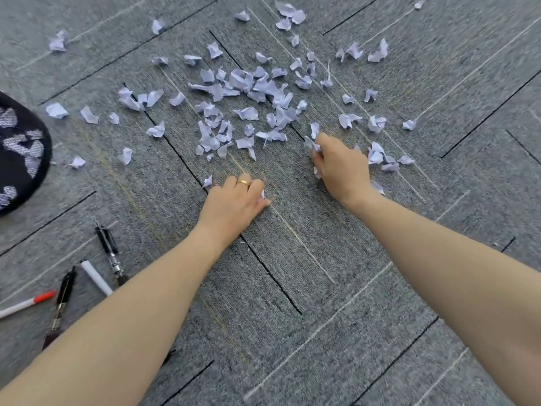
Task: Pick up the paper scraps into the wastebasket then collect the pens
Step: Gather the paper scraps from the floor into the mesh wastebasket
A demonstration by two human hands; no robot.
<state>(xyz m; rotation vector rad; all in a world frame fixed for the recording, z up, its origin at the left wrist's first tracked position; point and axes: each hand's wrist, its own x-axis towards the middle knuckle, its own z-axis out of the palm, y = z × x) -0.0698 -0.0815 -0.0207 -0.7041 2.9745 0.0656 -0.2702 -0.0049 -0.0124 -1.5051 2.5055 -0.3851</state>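
Several torn white paper scraps (248, 92) lie scattered over the grey carpet, thickest in the upper middle. My right hand (339, 168) grips a bunch of scraps at the near right edge of the pile. My left hand (234, 203), with a gold ring, has its fingers curled and pinches a small scrap against the carpet below the pile. A black mesh wastebasket (20, 153) with paper inside shows at the left edge. Several pens lie at lower left: a black pen (108, 247), a white pen (96, 278), a red-capped pen (29, 301) and a dark pen (61, 306).
Grey carpet tiles (322, 288) with dark seams and pale lines cover the whole floor. Stray scraps reach far left (57, 42) and top right (419, 4). My left forearm covers part of the pens.
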